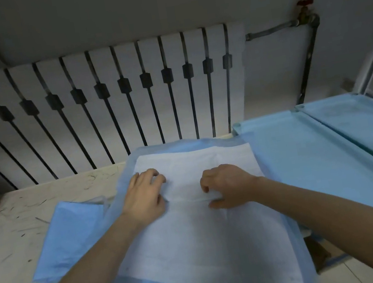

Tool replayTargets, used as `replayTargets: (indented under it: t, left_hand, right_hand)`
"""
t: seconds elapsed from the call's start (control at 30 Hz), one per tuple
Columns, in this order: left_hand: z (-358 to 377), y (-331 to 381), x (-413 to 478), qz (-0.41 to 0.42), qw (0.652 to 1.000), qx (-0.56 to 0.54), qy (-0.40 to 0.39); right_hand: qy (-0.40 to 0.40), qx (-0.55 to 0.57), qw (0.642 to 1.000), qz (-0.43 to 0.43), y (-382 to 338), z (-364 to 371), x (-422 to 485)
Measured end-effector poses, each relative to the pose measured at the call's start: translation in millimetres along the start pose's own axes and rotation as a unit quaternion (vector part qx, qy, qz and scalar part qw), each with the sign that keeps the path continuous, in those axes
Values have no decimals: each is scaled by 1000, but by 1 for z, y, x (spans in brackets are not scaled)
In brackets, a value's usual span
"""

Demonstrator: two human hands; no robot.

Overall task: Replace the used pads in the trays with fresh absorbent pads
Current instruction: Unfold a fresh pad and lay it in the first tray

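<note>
One pad (204,243), long axis toward radiator (101,101)

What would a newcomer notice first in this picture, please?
A big white pad with a blue border lies spread in the middle, with the left hand and right hand on it near a crease. Pale blue trays sit to its right, and a white radiator stands behind.

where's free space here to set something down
Bare table lies left of the open pad, from the folded pad back to the radiator, and a strip in front of the folded pad. The two trays on the right look bare too. The middle is crowded: the open pad covers it, with the left hand and right hand on it.
</note>
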State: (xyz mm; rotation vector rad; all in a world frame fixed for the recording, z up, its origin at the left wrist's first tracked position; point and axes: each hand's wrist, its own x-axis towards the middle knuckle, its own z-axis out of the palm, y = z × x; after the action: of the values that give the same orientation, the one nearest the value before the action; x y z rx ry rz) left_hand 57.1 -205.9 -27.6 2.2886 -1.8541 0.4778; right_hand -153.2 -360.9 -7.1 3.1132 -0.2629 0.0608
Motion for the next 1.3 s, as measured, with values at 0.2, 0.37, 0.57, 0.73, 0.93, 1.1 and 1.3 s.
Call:
replayTargets:
  t: [0.2, 0.37, 0.57, 0.73, 0.93, 1.1, 1.3]
  left_hand:
    - [-2, 21, 9, -9, 995, -8, -94]
    - [-10, 29, 13, -74, 985, 61, -143]
    - [-15, 32, 15, -129, 982, 87, -109]
    - [-40, 35, 17, -143, 981, 110, -68]
    - [-89, 31, 19, -207, 978, 15, 7]
    - [-128, 37, 14, -227, 973, -12, -37]
    - [-161, 44, -3, -182, 942, -210, -188]
  right_hand:
    - [-43, -131, 989, 54, 1, 7, 0]
    - [-52, -140, 983, 110, -2, 5, 3]
    - [37, 55, 975, 213, 4, -7, 2]
    - [78, 218, 953, 196, 4, -36, -5]
    - [86, 210, 960, 162, -12, -79, -27]
    - [8, 104, 986, 134, -19, -108, -51]
    - [-11, 155, 978, 140, -28, -134, -75]
